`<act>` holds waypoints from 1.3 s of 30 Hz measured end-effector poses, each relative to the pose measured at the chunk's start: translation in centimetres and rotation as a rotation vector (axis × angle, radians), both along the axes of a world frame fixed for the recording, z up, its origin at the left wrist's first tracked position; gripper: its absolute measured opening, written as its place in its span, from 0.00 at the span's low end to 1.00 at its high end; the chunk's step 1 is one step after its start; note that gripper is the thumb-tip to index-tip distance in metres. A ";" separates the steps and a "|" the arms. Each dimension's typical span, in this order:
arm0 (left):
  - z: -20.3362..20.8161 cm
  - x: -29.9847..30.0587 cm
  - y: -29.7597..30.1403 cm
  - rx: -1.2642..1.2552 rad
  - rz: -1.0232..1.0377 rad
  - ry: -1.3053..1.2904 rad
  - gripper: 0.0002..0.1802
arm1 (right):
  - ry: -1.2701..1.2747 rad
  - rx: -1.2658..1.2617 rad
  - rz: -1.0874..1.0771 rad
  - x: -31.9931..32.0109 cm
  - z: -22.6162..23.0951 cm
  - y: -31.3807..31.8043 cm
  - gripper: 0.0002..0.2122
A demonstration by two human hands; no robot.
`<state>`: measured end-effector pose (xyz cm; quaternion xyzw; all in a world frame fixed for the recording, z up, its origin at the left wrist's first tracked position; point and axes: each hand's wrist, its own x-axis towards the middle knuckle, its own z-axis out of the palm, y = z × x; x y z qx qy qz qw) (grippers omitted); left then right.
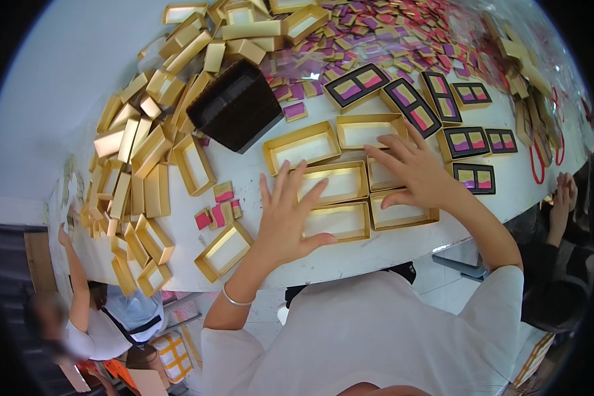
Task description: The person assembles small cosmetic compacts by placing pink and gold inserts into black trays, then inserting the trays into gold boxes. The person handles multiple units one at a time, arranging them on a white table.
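Observation:
Several open gold box bases with white insides stand in two columns in front of me on the white table. My left hand (285, 221), fingers spread, rests over the left column, at the edges of the middle gold box (334, 183) and the near gold box (340, 223). My right hand (412, 170), also spread, lies over the right column and partly covers a gold box (384, 173). Beyond them are a far left gold box (301, 146) and a far right gold box (371, 131). Neither hand holds anything.
Filled boxes with black inserts (468, 142) stand at the right. A black tray stack (234, 105) sits at the back left, beside a heap of gold boxes (155, 142). Small pink and purple packets (376, 33) cover the far table. Other people sit at both sides.

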<state>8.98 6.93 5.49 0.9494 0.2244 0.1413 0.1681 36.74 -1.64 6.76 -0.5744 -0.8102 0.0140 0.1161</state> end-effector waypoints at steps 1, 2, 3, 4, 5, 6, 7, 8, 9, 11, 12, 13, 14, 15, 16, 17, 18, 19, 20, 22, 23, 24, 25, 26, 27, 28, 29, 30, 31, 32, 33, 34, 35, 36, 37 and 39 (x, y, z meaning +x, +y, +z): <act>0.3 -0.5 0.3 0.040 0.027 -0.064 0.43 | 0.027 0.043 -0.004 0.2 0.3 -0.3 0.37; 0.8 -1.4 0.4 0.081 0.068 -0.118 0.44 | 0.060 0.091 -0.038 0.4 0.8 -0.5 0.35; 1.4 -3.0 0.7 0.059 0.111 -0.190 0.43 | 0.093 0.139 -0.070 0.6 1.5 -0.6 0.33; 1.7 -4.8 0.7 0.063 0.202 -0.179 0.43 | 0.126 0.184 -0.098 0.7 2.0 -0.7 0.31; 2.1 -6.8 0.6 0.066 0.295 -0.160 0.43 | 0.213 0.168 -0.125 0.6 2.4 -0.8 0.29; 2.3 -8.5 0.4 0.070 0.389 -0.140 0.43 | 0.299 0.150 -0.153 0.6 2.8 -1.0 0.28; 2.0 -10.0 0.0 0.078 0.445 -0.096 0.43 | 0.385 0.135 -0.177 0.3 3.1 -0.9 0.26; 1.7 -11.5 -0.3 0.085 0.499 -0.045 0.43 | 0.366 0.128 -0.151 -0.3 3.2 -0.7 0.25; 1.2 -12.7 -0.7 0.092 0.552 0.006 0.43 | 0.347 0.120 -0.125 -1.0 3.2 -0.6 0.25; -0.1 -13.8 -2.0 0.132 0.630 0.077 0.44 | 0.262 0.172 -0.024 -2.5 3.4 0.3 0.22; -0.8 -14.2 -2.3 0.148 0.656 0.110 0.45 | 0.246 0.180 0.025 -3.3 3.6 1.0 0.21; -1.3 -14.5 -2.2 0.160 0.704 0.088 0.44 | 0.227 0.195 0.072 -3.8 3.7 1.7 0.21; -1.4 -15.0 -2.0 0.095 0.722 0.061 0.43 | 0.208 0.210 0.115 -4.4 3.9 2.5 0.20; -1.4 -15.5 -1.5 0.029 0.736 0.034 0.43 | 0.201 0.261 0.140 -5.2 4.2 3.8 0.20; -1.4 -15.8 -0.9 -0.038 0.746 0.001 0.42 | 0.224 0.286 0.157 -5.9 4.4 5.6 0.20; -0.9 -15.6 -0.3 -0.041 0.759 -0.017 0.40 | 0.245 0.310 0.167 -6.5 4.7 7.6 0.19; -0.8 -15.5 0.5 0.053 0.763 0.007 0.41 | 0.203 0.398 0.193 -7.1 5.1 9.8 0.19; -0.7 -15.7 1.1 0.145 0.775 0.034 0.41 | 0.164 0.482 0.227 -7.9 5.6 12.3 0.19; -0.6 -15.7 1.6 0.239 0.779 0.058 0.42 | 0.065 0.547 0.231 -8.3 5.3 14.9 0.16; 0.1 -14.9 1.8 0.280 0.746 0.006 0.41 | -0.127 0.494 0.198 -9.4 5.9 17.8 0.11; 0.3 -14.4 1.7 0.258 0.725 -0.042 0.40 | -0.213 0.375 0.158 -9.9 6.7 18.3 0.10; 0.7 -13.8 1.6 0.236 0.703 -0.090 0.40 | -0.296 0.255 0.116 -9.8 7.2 18.7 0.08; 1.3 -13.2 1.3 0.186 0.659 -0.149 0.39 | -0.207 0.282 0.149 -9.3 7.0 19.3 0.07; 1.7 -12.5 1.3 0.154 0.599 -0.229 0.38 | -0.121 0.307 0.183 -8.7 6.8 19.9 0.07; 2.0 -11.6 1.7 0.120 0.538 -0.307 0.38 | -0.034 0.333 0.215 -8.1 6.6 20.2 0.07; 2.4 -10.8 2.0 0.086 0.488 -0.379 0.37 | 0.045 0.366 0.228 -7.8 6.6 20.3 0.07; 3.1 -9.4 2.3 0.083 0.439 -0.386 0.39 | 0.123 0.400 0.236 -7.4 7.2 20.1 0.08; 3.6 -8.5 3.0 0.119 0.401 -0.448 0.40 | 0.202 0.435 0.242 -7.0 8.0 19.7 0.09; 3.7 -7.6 3.5 0.150 0.372 -0.510 0.41 | 0.274 0.456 0.254 -7.1 9.6 18.7 0.11; 3.9 -6.7 4.0 0.176 0.326 -0.581 0.42 | 0.407 0.307 0.163 -7.2 10.7 17.0 0.12; 4.3 -5.8 4.5 0.220 0.307 -0.631 0.45 | 0.587 0.062 0.199 -6.8 11.6 15.0 0.13; 5.2 -4.9 5.0 0.276 0.293 -0.680 0.47 | 0.770 -0.176 0.242 -6.3 12.2 13.3 0.14; 6.1 -3.8 5.0 0.309 0.244 -0.732 0.47 | 0.879 -0.408 0.117 -5.5 11.9 11.8 0.18; 7.0 -2.7 5.0 0.322 0.174 -0.618 0.45 | 0.955 -0.427 0.083 -4.1 9.8 11.8 0.20; 7.3 -1.6 5.0 0.319 0.098 -0.504 0.44 | 1.148 -0.593 0.087 -4.0 9.1 11.2 0.20; 7.5 0.3 4.9 0.349 -0.012 -0.338 0.37 | 1.428 -0.740 0.016 -4.2 7.7 10.2 0.21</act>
